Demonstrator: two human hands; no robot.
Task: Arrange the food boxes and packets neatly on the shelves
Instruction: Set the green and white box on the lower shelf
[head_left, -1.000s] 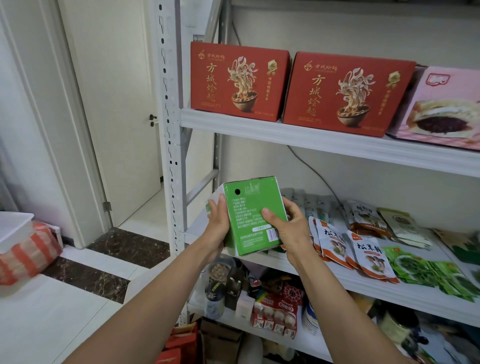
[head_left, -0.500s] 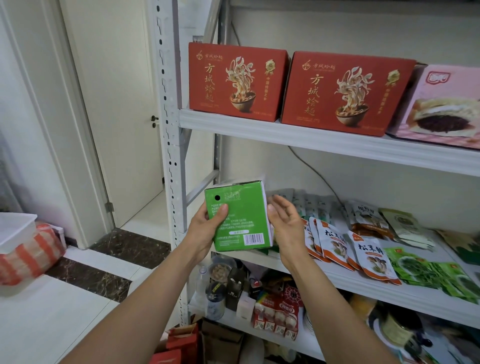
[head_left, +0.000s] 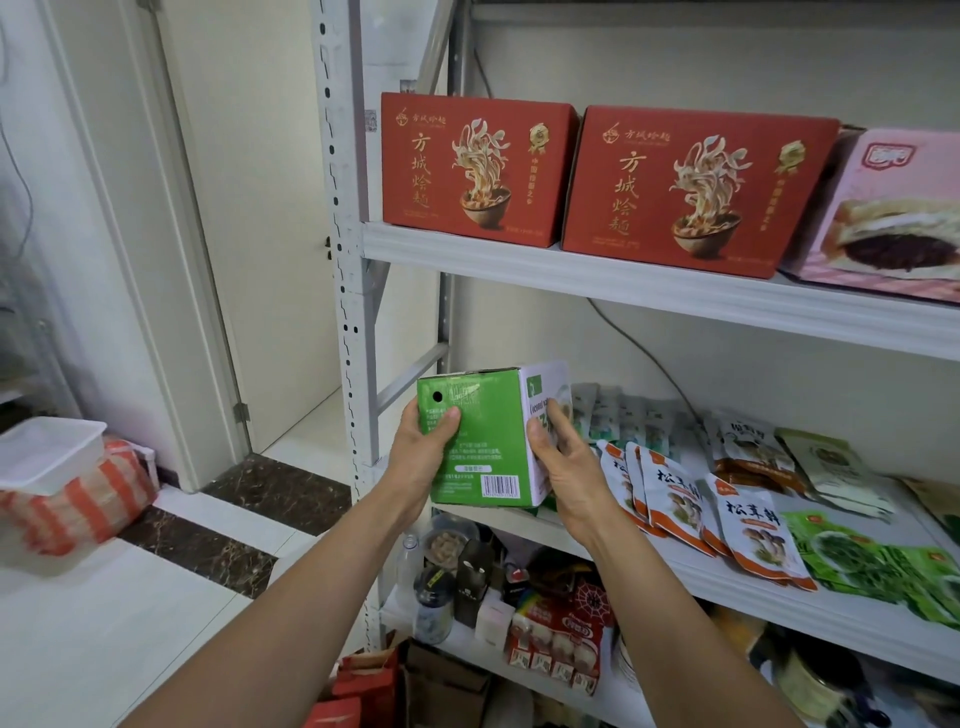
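Observation:
A green box (head_left: 483, 441) with a barcode and a white side face is held upright at the left end of the middle shelf (head_left: 737, 582). My left hand (head_left: 423, 457) grips its left edge, thumb across the green face. My right hand (head_left: 563, 457) clasps the white right side. The box's lower edge is level with the shelf front; whether it rests on the shelf is unclear. Orange-and-white mushroom packets (head_left: 675, 499) lie just right of my right hand. Green packets (head_left: 872, 566) lie further right.
Two red noodle boxes (head_left: 467, 166) (head_left: 691, 187) and a pink pastry box (head_left: 893, 218) stand on the top shelf (head_left: 675, 291). The bottom shelf holds jars, bottles and a red snack pack (head_left: 556, 644). A white upright post (head_left: 345, 260) flanks the left. A striped bag (head_left: 78, 493) lies on the floor.
Both hands have turned the green box so its white side face now shows on the right, and raised it slightly toward the left end of the middle shelf.

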